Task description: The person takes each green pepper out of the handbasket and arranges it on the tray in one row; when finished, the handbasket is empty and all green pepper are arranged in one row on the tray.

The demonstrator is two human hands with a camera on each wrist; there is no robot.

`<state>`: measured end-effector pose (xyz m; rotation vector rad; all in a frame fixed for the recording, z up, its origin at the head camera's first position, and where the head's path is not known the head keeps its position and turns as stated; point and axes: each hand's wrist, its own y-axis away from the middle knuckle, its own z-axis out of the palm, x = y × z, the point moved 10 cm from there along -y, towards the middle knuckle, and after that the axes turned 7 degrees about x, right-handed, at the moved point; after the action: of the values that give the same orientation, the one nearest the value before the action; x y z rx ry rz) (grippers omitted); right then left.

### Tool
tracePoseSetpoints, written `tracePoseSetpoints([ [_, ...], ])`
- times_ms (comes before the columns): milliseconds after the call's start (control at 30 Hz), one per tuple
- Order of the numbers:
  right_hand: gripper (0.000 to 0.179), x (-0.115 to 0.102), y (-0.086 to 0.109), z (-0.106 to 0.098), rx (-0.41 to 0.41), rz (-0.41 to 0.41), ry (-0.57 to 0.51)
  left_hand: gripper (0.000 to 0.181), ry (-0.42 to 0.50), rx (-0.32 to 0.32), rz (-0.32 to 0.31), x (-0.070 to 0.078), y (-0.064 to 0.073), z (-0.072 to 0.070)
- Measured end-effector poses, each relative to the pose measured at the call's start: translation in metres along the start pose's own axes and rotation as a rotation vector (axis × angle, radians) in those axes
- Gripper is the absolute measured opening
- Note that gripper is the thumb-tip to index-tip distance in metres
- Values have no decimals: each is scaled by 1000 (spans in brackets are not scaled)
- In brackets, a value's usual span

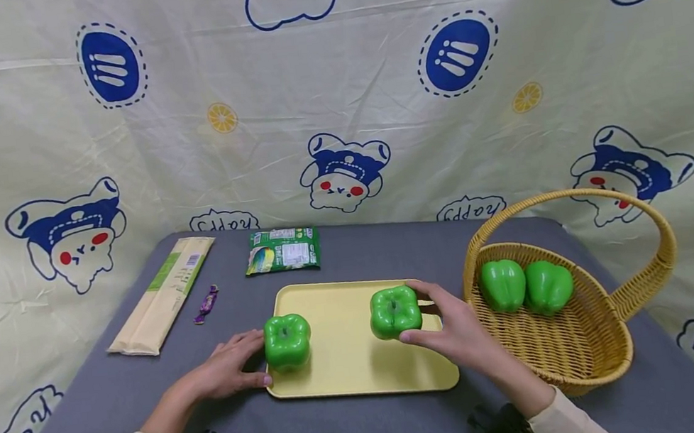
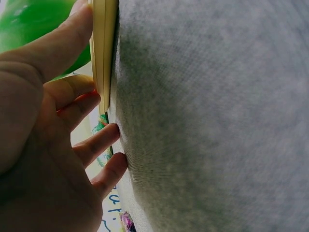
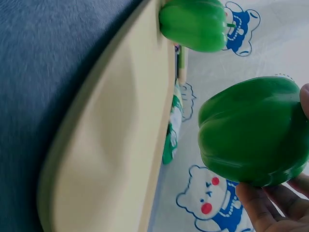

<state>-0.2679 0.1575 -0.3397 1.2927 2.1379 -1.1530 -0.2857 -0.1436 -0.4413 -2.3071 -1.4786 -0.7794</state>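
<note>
My right hand (image 1: 459, 325) holds a green bell pepper (image 1: 395, 312) between thumb and fingers. In the right wrist view this pepper (image 3: 253, 130) hangs above the pale yellow tray (image 1: 345, 345), over its right half in the head view. Another green bell pepper (image 1: 287, 342) stands on the tray's left end. Beside it, my left hand (image 1: 229, 367) touches the tray's left edge. The left wrist view shows its thumb and two fingers against the tray rim (image 2: 102, 53), the other fingertips down on the grey cloth.
To the right stands a wicker basket (image 1: 568, 355) with a tall handle, two green bell peppers (image 1: 525, 287) inside. Behind the tray lies a green packet (image 1: 282, 250). At left are a long pale package (image 1: 163, 294) and a purple-wrapped candy (image 1: 206, 305).
</note>
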Motion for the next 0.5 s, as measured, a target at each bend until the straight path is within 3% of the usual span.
tracePoseSetpoints([
  [500,75,7,-5,56,-79,46,-129,78,1,9,39,6,3,-2],
])
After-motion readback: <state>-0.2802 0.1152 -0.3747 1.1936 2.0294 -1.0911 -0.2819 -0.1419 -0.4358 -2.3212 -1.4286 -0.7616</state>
